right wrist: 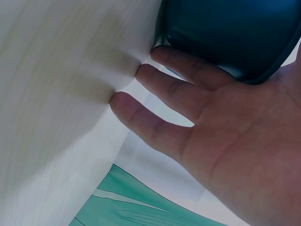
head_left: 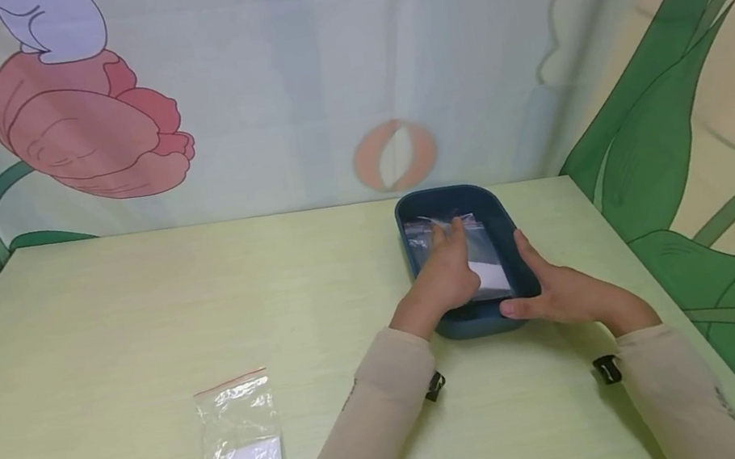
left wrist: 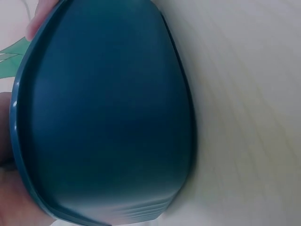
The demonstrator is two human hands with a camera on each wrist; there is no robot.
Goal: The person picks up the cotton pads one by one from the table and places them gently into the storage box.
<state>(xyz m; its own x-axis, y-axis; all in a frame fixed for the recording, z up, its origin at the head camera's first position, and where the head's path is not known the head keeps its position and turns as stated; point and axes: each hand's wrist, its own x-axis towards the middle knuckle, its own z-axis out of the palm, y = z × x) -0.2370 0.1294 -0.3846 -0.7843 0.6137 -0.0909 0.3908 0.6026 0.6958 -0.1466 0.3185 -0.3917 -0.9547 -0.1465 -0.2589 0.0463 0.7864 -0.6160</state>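
Observation:
A dark blue plastic bin (head_left: 454,323) stands at the right of the table, with clear zip bags (head_left: 481,246) inside; a white piece (head_left: 490,278) shows in one. My left hand (head_left: 445,273) reaches into the bin over its near side, two fingers extended over the bags. My right hand (head_left: 566,293) rests along the bin's right side, thumb on the near right rim. In the right wrist view its fingers (right wrist: 174,92) are spread and nearly straight, some tips at the tabletop. The left wrist view shows mostly the bin's outer wall (left wrist: 108,103).
Another clear zip bag (head_left: 238,437), with a red seal line and a white piece in its lower part, lies on the table (head_left: 101,350) to the left. A printed curtain (head_left: 242,104) hangs behind the table's far edge.

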